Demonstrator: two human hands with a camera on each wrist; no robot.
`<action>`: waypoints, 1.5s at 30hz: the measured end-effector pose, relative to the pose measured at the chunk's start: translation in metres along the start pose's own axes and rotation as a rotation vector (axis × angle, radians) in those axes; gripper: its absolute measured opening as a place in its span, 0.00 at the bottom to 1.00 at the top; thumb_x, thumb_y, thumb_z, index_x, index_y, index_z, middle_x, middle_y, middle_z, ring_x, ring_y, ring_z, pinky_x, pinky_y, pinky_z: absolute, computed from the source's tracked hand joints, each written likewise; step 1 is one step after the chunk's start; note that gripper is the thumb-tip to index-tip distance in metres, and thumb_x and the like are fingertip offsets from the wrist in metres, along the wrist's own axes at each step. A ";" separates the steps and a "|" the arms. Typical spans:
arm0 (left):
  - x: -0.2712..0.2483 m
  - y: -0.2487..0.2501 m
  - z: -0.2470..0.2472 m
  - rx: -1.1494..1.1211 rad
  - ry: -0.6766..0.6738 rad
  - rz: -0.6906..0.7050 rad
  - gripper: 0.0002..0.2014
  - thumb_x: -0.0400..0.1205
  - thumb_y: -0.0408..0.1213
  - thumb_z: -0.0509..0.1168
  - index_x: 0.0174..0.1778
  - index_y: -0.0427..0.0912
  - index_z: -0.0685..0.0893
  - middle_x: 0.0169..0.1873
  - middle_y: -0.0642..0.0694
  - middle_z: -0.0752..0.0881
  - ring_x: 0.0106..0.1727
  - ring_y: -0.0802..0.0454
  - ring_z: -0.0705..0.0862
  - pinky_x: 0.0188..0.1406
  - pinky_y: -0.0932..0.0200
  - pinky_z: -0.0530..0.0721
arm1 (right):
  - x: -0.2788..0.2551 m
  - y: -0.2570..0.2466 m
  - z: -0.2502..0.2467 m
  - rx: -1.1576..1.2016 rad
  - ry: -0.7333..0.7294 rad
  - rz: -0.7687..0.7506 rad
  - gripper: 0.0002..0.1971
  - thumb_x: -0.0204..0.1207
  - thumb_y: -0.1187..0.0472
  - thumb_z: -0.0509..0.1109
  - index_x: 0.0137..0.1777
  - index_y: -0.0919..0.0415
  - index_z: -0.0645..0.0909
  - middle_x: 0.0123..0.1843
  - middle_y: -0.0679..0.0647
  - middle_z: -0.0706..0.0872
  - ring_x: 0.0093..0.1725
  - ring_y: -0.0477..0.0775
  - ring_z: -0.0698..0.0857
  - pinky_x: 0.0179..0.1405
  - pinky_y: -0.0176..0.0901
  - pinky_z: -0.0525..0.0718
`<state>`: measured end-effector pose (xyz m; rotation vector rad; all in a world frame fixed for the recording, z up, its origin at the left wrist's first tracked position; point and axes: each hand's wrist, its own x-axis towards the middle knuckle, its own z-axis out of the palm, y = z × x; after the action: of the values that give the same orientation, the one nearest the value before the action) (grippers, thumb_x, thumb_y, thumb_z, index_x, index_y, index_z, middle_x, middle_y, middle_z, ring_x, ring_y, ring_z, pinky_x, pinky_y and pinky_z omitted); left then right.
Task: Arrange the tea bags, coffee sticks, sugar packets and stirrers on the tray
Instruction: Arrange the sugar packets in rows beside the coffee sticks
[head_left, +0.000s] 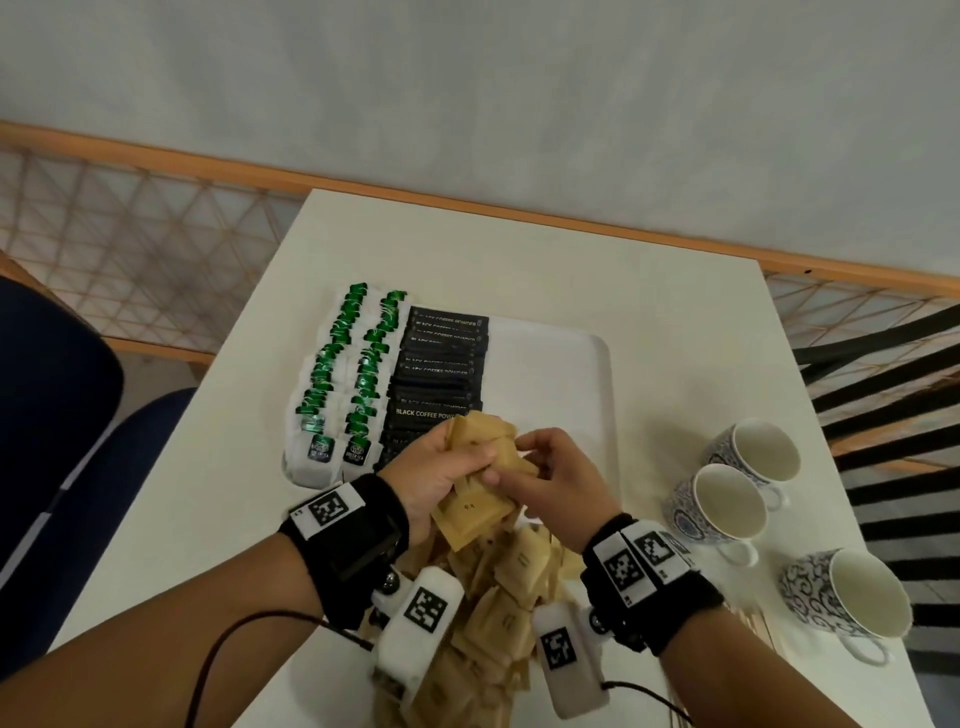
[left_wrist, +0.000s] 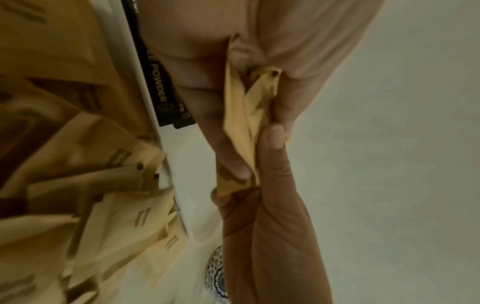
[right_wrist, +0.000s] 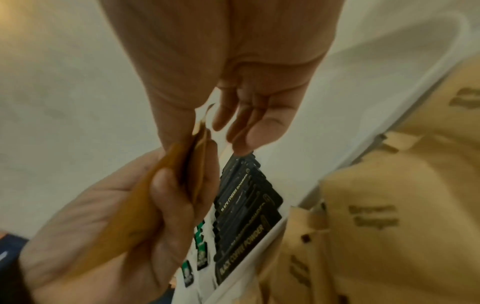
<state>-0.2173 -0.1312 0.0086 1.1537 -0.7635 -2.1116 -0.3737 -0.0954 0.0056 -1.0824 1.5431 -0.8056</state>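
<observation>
Gripping a bunch of brown sugar packets (head_left: 480, 447) in the left hand (head_left: 426, 475), right hand (head_left: 558, 480) pinching their edge above the tray (head_left: 561, 364).

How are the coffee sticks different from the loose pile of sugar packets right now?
The coffee sticks are black and lie in a neat overlapping column on the tray; the sugar packets are tan and lie jumbled on the table in front of the tray. Both are flat paper sachets.

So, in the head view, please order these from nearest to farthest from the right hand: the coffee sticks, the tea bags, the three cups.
From the right hand:
1. Coffee sticks, just left, on the tray.
2. Three cups, to the right, off the tray.
3. Tea bags, far left of the tray.
</observation>
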 end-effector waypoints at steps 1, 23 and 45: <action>0.002 0.002 -0.002 -0.005 0.004 0.007 0.14 0.77 0.31 0.69 0.59 0.40 0.82 0.36 0.41 0.89 0.36 0.47 0.89 0.29 0.53 0.87 | 0.004 0.000 0.000 0.036 0.000 0.020 0.18 0.66 0.52 0.81 0.50 0.56 0.78 0.44 0.57 0.87 0.37 0.48 0.84 0.32 0.37 0.82; 0.090 0.055 -0.025 0.081 0.152 -0.002 0.11 0.79 0.21 0.63 0.53 0.38 0.81 0.39 0.39 0.85 0.32 0.48 0.85 0.23 0.57 0.83 | 0.137 -0.022 -0.053 0.165 0.177 0.004 0.10 0.78 0.67 0.70 0.58 0.62 0.86 0.43 0.52 0.89 0.40 0.50 0.85 0.35 0.33 0.84; 0.127 0.086 -0.056 0.119 0.260 0.132 0.16 0.80 0.18 0.62 0.54 0.44 0.80 0.49 0.38 0.86 0.46 0.44 0.86 0.39 0.50 0.85 | 0.228 -0.020 -0.042 -0.204 0.256 0.022 0.14 0.69 0.61 0.78 0.53 0.51 0.82 0.37 0.54 0.90 0.38 0.52 0.89 0.46 0.53 0.89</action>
<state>-0.2042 -0.2915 -0.0200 1.3696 -0.8257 -1.7844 -0.4226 -0.3163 -0.0500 -1.1404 1.8821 -0.8084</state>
